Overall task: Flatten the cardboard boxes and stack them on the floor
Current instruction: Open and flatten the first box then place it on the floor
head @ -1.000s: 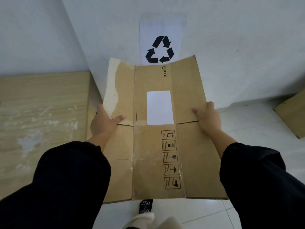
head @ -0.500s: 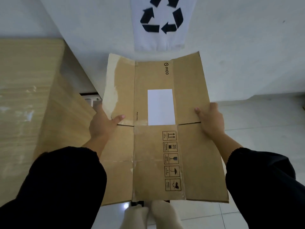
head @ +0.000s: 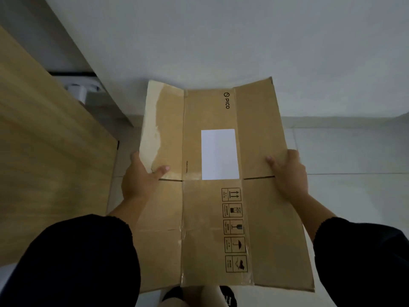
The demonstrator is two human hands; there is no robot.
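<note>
Gripping the flat box [head: 212, 229] at its side edges, the left hand [head: 138, 180] at nine o'clock and the right hand [head: 290, 176] at three each pinch it, thumbs on top. It is held centre-frame over the floor [head: 354, 151], with a wood panel [head: 44, 151] at nine.

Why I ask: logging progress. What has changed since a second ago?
The flattened cardboard box has come down along the wall toward the floor; the recycling sign has left the view. Left hand and right hand grip its side edges as before; nothing let go.
</note>
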